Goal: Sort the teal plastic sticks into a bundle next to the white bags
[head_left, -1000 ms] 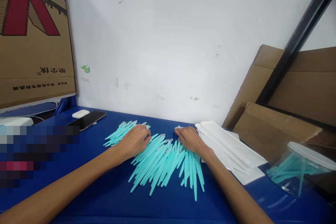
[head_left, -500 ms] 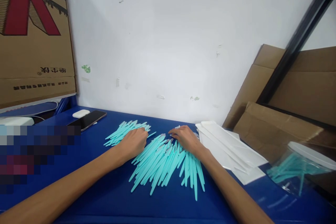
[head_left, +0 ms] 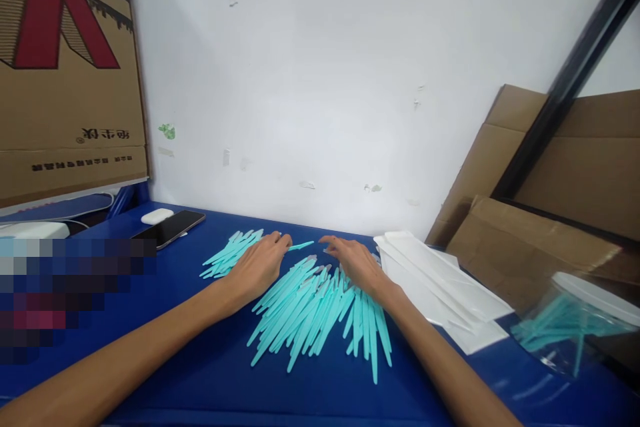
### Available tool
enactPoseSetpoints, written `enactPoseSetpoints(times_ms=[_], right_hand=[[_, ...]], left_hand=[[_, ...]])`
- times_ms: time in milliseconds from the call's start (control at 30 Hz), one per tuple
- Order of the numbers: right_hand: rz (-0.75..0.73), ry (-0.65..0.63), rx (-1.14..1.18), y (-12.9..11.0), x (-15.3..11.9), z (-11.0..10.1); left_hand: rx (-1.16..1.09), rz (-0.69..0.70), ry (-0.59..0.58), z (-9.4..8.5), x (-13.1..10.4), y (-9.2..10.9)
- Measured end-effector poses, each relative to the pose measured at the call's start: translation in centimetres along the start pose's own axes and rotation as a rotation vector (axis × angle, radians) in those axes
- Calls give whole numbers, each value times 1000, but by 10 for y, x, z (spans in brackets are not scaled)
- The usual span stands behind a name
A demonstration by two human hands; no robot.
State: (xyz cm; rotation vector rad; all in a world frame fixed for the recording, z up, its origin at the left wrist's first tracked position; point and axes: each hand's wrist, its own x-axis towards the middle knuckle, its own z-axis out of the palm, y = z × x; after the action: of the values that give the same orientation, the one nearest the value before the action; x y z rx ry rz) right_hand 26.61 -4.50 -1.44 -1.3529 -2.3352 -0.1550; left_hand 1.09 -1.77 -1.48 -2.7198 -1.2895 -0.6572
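While the left hand (head_left: 261, 265) is pinching one stick (head_left: 304, 245), I'm seeing the right hand (head_left: 356, 263) hovering near its tip.
I'm not making out the right's grip; more sticks (head_left: 303, 310) are lying fanned on the table (head_left: 200, 383).

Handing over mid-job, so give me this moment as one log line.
left hand: turquoise stick in grip | right hand: near stick's tip, grip unclear | larger turquoise pile: on blue table

White wall (head_left: 320, 80), scuffed, small peeling patches (head_left: 307, 185), one green fleck (head_left: 167, 131) low at left. Blue worktop (head_left: 200, 373) along its foot, faint sheen at right. Printed carton (head_left: 75, 107) upper left. Right: slanting black bar (head_left: 569, 83), brown cardboard (head_left: 530, 233) to both sides. Light soft, brightest mid-wall.
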Motion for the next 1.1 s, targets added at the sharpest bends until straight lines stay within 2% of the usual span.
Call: enactPoseSetpoints(times_ms=[167,400,633,800,967,1100], right_hand=[[-10,83,123,-5,2,0],[4,118,325,-14,4,-1],[18,148,431,-18,2,-4],[12,143,451,-24,2,-5],[-51,190,418,-34,3,-2],[-39,186,313,-33,3,-4]], left_hand=[[-89,35,1,1,-1,2],[-106,98,-7,6,-1,-1],[-107,114,25,5,0,-5],[-156,130,30,6,-1,-4],[-234,184,58,6,-2,1],[-190,187,91,5,1,2]])
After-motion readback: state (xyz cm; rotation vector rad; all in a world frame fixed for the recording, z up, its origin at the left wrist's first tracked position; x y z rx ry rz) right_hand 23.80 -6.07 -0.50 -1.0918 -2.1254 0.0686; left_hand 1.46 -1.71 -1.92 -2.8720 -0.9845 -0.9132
